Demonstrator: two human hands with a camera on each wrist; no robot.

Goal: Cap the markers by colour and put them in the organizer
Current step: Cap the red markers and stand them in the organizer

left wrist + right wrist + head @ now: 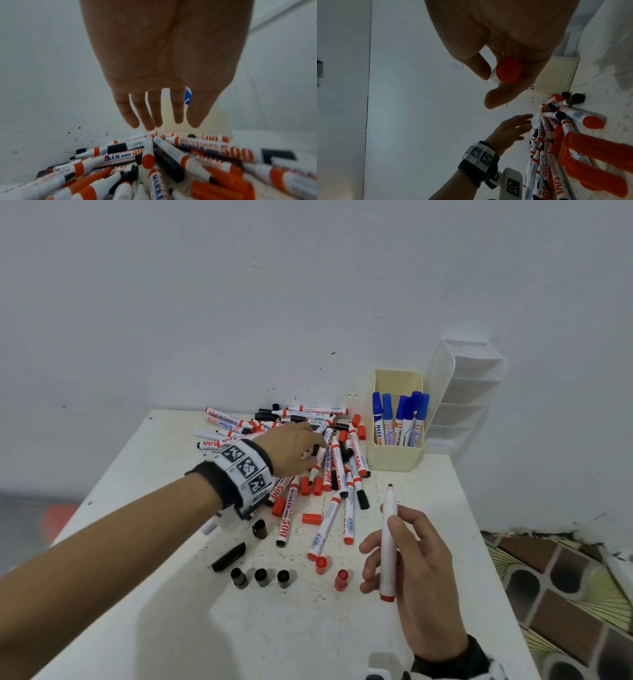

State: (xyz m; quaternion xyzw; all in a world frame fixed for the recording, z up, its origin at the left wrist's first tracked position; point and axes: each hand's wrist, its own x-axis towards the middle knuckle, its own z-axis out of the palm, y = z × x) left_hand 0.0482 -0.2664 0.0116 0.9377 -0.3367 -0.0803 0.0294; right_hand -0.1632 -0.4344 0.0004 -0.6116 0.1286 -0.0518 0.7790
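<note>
A white table (pixel 428 474), its matte top speckled with ink dots, fills the lower part of the head view, set against a pale, slightly rough wall (pixel 239 302). At about 1 o'clock on the tabletop stands a white plastic organizer (pixel 469 392) with stepped, slanted shelves, and just beside it, toward 12 o'clock, a cream rectangular pen cup (pixel 397 455) holding upright markers with glossy blue caps (pixel 400 409).

A loose pile of whiteboard markers (pixel 308 453) sprawls at 12 o'clock: smooth white cylinders printed in red and blue, with red or black ends, lying crossed over one another. Short red caps (pixel 311 518) are scattered among them.

The left hand (pixel 294 448) hovers palm-down over the pile, fingers (pixel 150 119) straight and slightly spread, holding nothing; a black wrist strap (pixel 239 474) with square-patterned white tags wraps its wrist.

The right hand (pixel 411 563), at 5 o'clock, grips an uncapped red marker (pixel 388 542) nearly upright, dark tip up, thumb and fingers curled round the white barrel; the right wrist view shows its round red end plug.

Toward 7 o'clock three black caps (pixel 262 577) stand in a row, open ends up, with a long black cap (pixel 228 557) lying just behind them. Two red caps (pixel 340 578) sit near the right hand.
</note>
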